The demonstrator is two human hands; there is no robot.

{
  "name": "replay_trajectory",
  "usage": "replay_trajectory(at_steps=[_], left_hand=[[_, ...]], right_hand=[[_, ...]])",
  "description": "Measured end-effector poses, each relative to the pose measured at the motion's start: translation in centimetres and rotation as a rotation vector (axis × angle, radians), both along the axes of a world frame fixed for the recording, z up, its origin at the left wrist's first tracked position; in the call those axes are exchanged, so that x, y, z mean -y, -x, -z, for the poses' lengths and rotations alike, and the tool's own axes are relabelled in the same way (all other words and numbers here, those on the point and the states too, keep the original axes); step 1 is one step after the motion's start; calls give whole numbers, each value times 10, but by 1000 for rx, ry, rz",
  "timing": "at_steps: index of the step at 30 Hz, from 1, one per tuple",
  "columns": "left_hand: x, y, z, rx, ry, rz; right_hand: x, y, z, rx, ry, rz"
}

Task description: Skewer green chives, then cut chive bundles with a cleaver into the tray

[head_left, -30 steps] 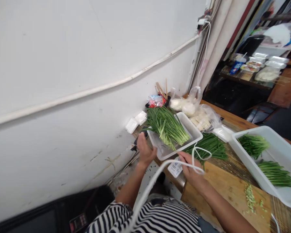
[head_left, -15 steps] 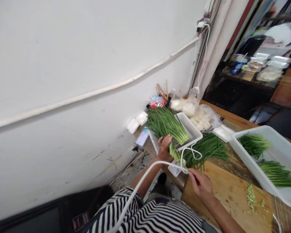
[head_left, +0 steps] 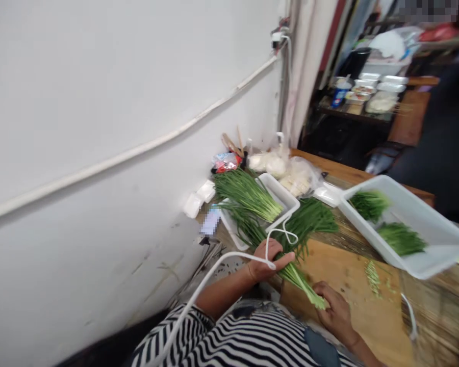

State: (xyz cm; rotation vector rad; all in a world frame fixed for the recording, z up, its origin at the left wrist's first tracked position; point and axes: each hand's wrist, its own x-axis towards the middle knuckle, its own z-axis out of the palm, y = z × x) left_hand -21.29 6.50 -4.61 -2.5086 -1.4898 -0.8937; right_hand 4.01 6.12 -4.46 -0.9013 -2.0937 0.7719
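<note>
My left hand (head_left: 270, 260) is closed around a bunch of garlic chives (head_left: 296, 279), its pale stem ends pointing down to the right over the wooden cutting board (head_left: 352, 316). At those stem ends, the curled fingers of my right hand (head_left: 334, 308) pinch the tips. The green leaves of this bunch trail back toward a white tray (head_left: 292, 204), where a larger bunch of chives (head_left: 252, 196) lies. More chives (head_left: 315, 216) rest on the table between tray and board. A white cable (head_left: 229, 255) passes in front of my left hand.
A bigger white bin (head_left: 436, 257) with two bunches of chives stands at the right. Chopped bits (head_left: 372, 278) lie on the board. Behind are bagged white food (head_left: 298, 176), foam boxes (head_left: 199, 199) and a phone (head_left: 210, 221). The wall borders the left.
My left hand has moved down and right, bringing the chives over the board. My right hand is now at the stem ends. The view has swung right.
</note>
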Motion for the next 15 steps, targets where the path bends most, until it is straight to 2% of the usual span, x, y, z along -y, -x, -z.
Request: replay_trajectory(at_steps=[2, 4, 8, 10, 12, 15], left_hand=[[-2, -29, -2, -57, 45, 61], [-5, -61, -2, -148, 170, 99], [-25, -132, 12, -328, 423, 180], [-37, -166, 23, -381, 496, 237], [-48, -192, 35, -409, 557, 262], [-57, -209, 46, -424, 629, 255]], right_hand=[[22, -24, 8, 23, 105, 177], [45, -44, 18, 34, 256, 367], [68, -74, 44, -45, 564, 688], [64, -88, 54, -12, 577, 827], [57, -106, 61, 134, 518, 914], [50, -140, 60, 420, 498, 899]])
